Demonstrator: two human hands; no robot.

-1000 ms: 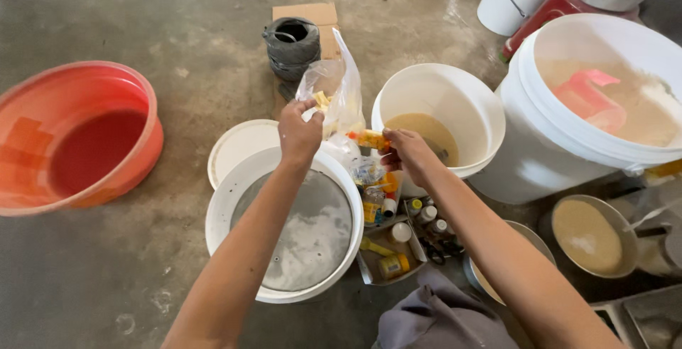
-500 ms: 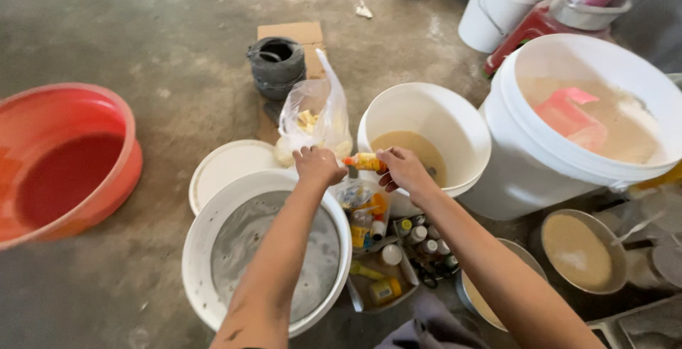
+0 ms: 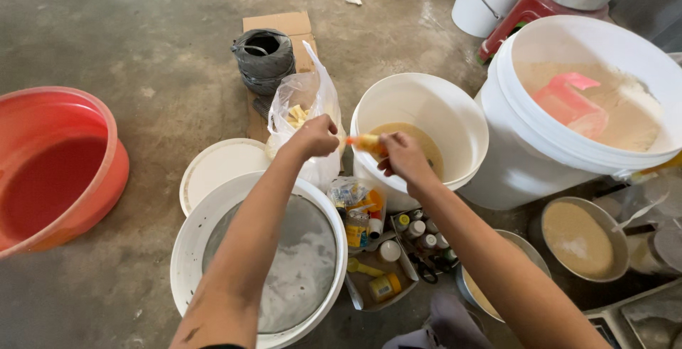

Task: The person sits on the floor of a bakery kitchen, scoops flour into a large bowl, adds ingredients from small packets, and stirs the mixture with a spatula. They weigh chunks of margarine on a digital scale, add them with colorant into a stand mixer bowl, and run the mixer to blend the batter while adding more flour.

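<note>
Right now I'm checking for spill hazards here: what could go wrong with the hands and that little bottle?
The small yellow bottle is held between the left hand and right hand at the rim of an open white bucket; it might drip or drop in. The forearms cross above a tray of small bottles, which a dip could knock.

Food-prep workshop: concrete floor point(image 3: 128, 51), tubs point(image 3: 590, 107)
</note>
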